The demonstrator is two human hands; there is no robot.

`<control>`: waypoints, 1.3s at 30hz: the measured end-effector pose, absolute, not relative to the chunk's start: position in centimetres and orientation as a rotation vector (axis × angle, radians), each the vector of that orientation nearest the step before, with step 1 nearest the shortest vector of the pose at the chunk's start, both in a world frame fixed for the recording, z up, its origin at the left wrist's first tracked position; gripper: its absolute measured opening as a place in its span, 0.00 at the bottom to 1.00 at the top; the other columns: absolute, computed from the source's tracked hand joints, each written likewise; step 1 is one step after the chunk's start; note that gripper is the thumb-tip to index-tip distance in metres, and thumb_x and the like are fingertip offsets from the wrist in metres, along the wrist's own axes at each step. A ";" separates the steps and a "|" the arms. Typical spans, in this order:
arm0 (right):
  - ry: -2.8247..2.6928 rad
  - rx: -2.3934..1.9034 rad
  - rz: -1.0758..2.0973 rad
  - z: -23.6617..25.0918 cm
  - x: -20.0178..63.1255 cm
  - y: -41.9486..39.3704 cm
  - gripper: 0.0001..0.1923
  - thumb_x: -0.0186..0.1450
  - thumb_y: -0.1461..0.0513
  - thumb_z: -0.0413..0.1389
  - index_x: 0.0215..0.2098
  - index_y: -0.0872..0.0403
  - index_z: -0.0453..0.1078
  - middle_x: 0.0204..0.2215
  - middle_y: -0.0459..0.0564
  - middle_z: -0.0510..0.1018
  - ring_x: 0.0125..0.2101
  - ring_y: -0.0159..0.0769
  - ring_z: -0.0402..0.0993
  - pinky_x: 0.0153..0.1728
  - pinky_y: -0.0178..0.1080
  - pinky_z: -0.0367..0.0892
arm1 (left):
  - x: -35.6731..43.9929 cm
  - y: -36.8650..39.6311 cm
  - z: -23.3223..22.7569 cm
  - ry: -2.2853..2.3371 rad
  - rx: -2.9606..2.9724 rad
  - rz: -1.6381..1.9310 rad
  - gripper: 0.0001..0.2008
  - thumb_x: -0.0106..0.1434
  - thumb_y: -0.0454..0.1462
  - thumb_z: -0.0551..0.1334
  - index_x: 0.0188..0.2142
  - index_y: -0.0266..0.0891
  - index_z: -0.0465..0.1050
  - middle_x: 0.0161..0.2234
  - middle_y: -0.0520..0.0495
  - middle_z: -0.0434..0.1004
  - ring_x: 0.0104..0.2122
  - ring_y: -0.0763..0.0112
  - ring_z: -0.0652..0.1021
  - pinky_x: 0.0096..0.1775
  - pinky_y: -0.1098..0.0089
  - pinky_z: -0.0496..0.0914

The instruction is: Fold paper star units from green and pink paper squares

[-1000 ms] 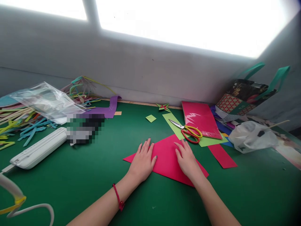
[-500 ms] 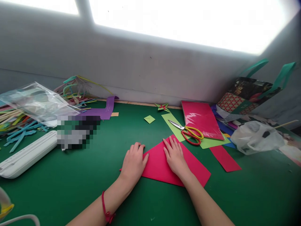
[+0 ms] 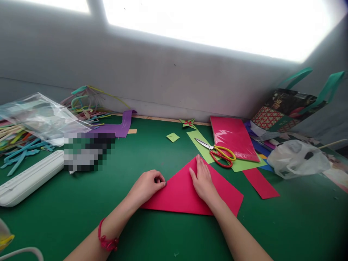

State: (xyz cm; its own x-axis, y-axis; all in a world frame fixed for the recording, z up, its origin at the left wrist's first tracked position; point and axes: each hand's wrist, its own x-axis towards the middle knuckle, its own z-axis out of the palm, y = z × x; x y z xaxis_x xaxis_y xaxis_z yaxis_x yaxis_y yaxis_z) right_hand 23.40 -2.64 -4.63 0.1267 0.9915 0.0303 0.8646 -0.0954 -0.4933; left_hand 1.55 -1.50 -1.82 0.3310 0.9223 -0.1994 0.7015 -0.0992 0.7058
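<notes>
Covering the whole lower frame, a green mat (image 3: 81, 203) runs back to a pale grey wall under a glaring window strip. At far left a crinkled clear plastic bag (image 3: 40, 116) lies over a heap of coloured strips (image 3: 19, 152), with a long white plastic case (image 3: 29, 177) just below it; a pixelated patch beside them hides whatever sits there. A purple paper band (image 3: 122, 125) curls near the wall. Left of centre, the left hand (image 3: 146, 185), red cord at the wrist, is curled almost closed with its fingertips pinching the left edge of the red paper triangle (image 3: 176, 192); that folded sheet lies flat at lower centre. The right hand (image 3: 202, 181) rests open and flat on top of it, fingers together. To the right, scissors (image 3: 219, 152) with yellow and red handles lie on lime paper (image 3: 201, 145), beside a glossy pink packet (image 3: 233, 137). A red strip (image 3: 259, 183) lies near. At far right sit a crumpled white bag (image 3: 296, 157) and a patterned gift bag (image 3: 285, 108), its handles cut off.
</notes>
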 end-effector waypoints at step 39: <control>-0.640 -1.189 1.340 -0.4 23.5 -3.2 0.27 0.47 0.61 0.63 0.45 0.56 0.65 0.45 0.54 0.71 0.45 0.47 0.67 0.32 0.41 0.74 | 2.9 -1.9 -0.2 0.893 1.047 0.816 0.18 0.57 0.45 0.56 0.43 0.38 0.69 0.37 0.46 0.76 0.33 0.67 0.76 0.34 0.70 0.69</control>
State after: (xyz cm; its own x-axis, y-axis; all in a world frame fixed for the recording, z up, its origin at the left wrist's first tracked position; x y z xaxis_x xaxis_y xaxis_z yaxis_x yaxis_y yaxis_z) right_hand 23.51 -3.19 -0.42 0.1920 0.9447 -0.2658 -0.3871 -0.1759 -0.9051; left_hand 2.92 -1.86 -0.25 0.4119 0.8856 -0.2145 -0.1334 0.2914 0.9472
